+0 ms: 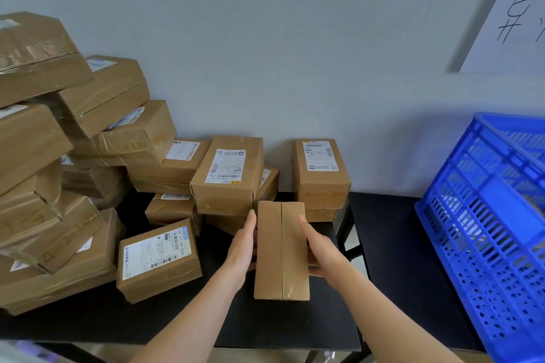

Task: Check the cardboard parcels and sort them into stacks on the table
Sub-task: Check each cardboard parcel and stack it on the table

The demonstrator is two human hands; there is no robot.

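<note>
The plain brown parcel (281, 250) sits dead centre over the counter (295, 324), long axis running six to twelve o'clock, its taped seam facing up and no label showing on this face. I cannot tell whether its underside touches the counter or hangs just above it.

It looks like a stiff, small carton, probably light. The tape will be slick, so I judge the bare cardboard of the long sides the better place to take it, low and near the middle, so it won't tip when I turn it to find the label.

My left hand (241, 250) lies flat against the nine o'clock side, fingers straight and pointing to twelve. My right hand (320, 247) mirrors it at three o'clock, fingers extended along the edge. Both are pressing inward rather than curling round; the thumbs are hidden. Both forearms come up from six o'clock.

Outward from there: a labelled parcel (157, 259) at nine o'clock, low sorted stacks (228, 174) at twelve, a tall leaning heap (44, 156) at ten, and a blue crate (486, 215) at three.
</note>
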